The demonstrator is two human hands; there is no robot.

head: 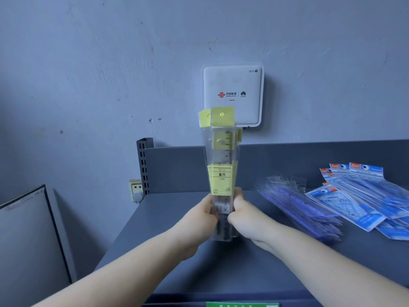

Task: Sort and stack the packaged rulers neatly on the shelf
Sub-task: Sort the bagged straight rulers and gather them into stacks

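A bundle of clear packaged rulers with yellow labels (222,165) stands upright on its lower end on the grey shelf (168,222). My left hand (199,220) grips the bundle's lower part from the left. My right hand (245,216) grips it from the right at the same height. The yellow header tabs at the top fan out slightly. To the right lies a loose pile of clear blue rulers (296,207), and beyond it a spread of blue-carded ruler set packs (363,196).
A white router box (232,91) hangs on the wall behind the bundle. The shelf's slotted upright post (143,165) and a wall socket (136,188) are at the back left. A framed board (28,235) leans at the left. A green label (242,304) shows on the shelf's front edge.
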